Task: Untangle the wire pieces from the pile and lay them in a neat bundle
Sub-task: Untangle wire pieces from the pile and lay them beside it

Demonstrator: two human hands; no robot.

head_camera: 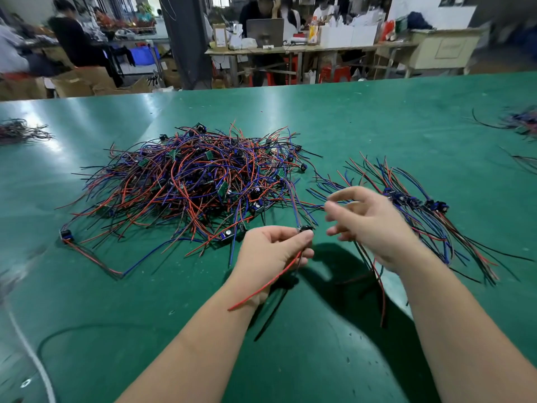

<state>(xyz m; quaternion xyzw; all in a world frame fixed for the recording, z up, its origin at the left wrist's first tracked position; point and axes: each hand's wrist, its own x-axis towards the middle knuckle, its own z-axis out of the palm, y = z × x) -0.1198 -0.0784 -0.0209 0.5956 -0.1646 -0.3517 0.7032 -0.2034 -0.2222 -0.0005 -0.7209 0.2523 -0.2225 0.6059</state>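
Observation:
A big tangled pile of red, blue and black wire pieces (pixel 189 181) with small black connectors lies on the green table (pixel 87 301), left of centre. To its right lies a smaller sorted bundle (pixel 412 202) with connectors lined up. My left hand (pixel 273 254) pinches one wire piece (pixel 261 286) by its black connector; a red and a black lead hang down over my wrist, other leads run up toward the pile. My right hand (pixel 369 225) hovers just right of it, blurred, fingers spread, with several wires trailing under its palm.
More small wire heaps lie at the table's far left (pixel 20 130) and far right (pixel 520 123). A thin black cable (pixel 87 327) and a white cable (pixel 32 353) cross the near left. People sit at desks beyond the far edge.

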